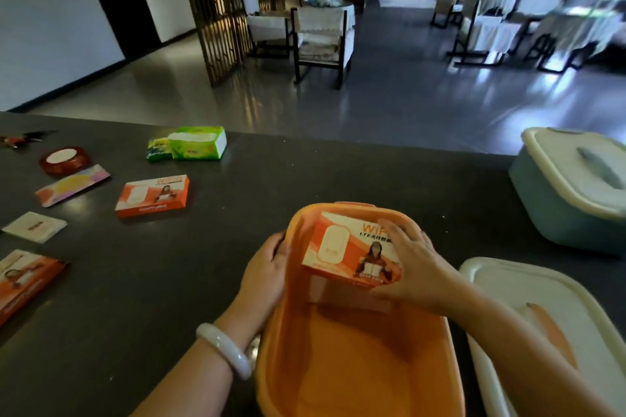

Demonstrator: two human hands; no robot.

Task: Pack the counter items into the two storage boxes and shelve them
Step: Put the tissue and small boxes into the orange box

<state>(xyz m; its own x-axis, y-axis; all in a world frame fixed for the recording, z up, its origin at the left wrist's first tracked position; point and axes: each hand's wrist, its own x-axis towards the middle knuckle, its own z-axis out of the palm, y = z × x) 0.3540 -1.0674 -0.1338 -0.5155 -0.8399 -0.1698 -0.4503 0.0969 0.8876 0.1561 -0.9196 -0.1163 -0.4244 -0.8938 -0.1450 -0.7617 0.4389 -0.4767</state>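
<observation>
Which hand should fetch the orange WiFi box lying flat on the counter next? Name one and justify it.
Left. The left hand only steadies the orange bin rim on the side where the WiFi box on the counter lies; the right hand grips another WiFi box over the bin.

The near half of the orange box [355, 366] lies bare, open from above; its far end is filled by a WiFi carton [342, 247]. A white lid [501, 284] crowds its right wall. Left, the counter [142, 281] looks clear up to the scattered packets.
</observation>
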